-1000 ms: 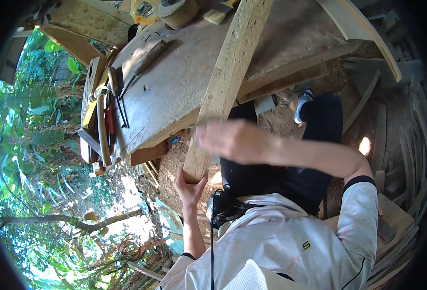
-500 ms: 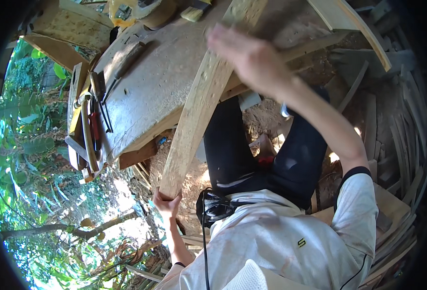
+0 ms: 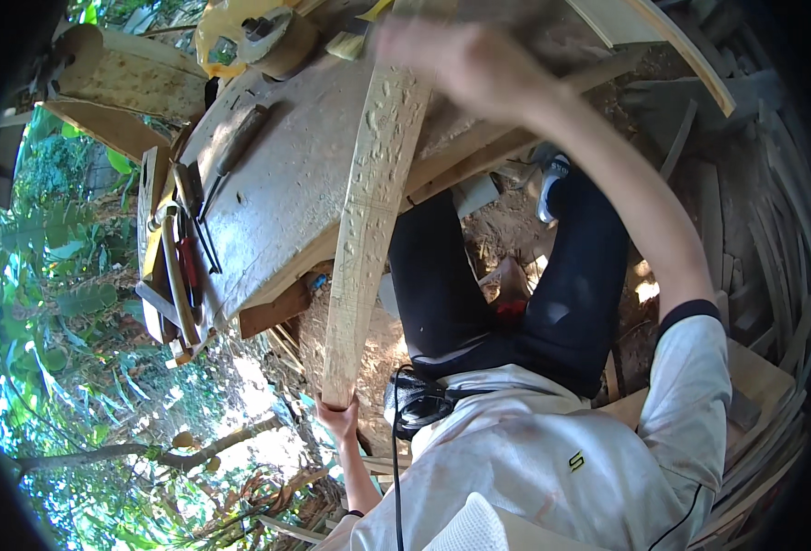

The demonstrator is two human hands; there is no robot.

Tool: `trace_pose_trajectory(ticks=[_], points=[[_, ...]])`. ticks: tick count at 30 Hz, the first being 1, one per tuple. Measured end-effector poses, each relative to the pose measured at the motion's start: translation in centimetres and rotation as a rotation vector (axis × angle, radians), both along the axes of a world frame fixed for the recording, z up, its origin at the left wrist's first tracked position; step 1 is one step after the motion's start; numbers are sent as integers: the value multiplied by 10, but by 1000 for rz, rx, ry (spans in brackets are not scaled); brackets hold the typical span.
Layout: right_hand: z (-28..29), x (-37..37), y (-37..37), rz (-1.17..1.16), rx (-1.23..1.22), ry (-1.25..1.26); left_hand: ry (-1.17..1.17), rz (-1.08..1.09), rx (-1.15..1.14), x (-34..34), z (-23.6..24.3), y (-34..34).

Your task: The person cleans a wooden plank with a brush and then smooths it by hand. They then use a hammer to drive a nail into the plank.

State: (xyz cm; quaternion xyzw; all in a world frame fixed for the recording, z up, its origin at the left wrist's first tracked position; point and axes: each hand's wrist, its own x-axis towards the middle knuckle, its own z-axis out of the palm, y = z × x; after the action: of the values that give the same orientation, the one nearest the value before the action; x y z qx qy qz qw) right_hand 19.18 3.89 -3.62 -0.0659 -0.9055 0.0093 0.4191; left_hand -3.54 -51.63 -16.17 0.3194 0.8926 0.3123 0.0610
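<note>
A long pale wooden board with a pitted, chipped face lies slanting across the workbench edge. My left hand is closed round its lower end, beyond the bench edge. High up over the board, my right hand is smeared by motion, with its fingers near or on the wood; whether they hold anything is unclear. A chisel-like tool with a long handle rests on the bench, left of the board. A brush lies beside the board's far part.
The workbench holds a bundle of hand tools along its left end and a round roll at the back. Wooden boxes stand at upper left. Stacked planks fill the right side. My legs are under the bench; plants are at left.
My right hand has moved up along the board from its lower part toward the far end, blurred throughout. My left hand still holds the lower end, which sits lower in the picture than at first.
</note>
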Motion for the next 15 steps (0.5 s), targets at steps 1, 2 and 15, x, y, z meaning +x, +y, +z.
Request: trace_pose_trajectory(ticks=[1, 2, 15], points=[[0, 4, 9, -68, -1, 0, 35, 0, -24, -3, -5, -10], [5, 8, 22, -137, 10, 5, 75, -2, -35, -5, -10, -14], [12, -20, 5, 152, 170, 115, 33, 127, -228, 23, -33, -62]])
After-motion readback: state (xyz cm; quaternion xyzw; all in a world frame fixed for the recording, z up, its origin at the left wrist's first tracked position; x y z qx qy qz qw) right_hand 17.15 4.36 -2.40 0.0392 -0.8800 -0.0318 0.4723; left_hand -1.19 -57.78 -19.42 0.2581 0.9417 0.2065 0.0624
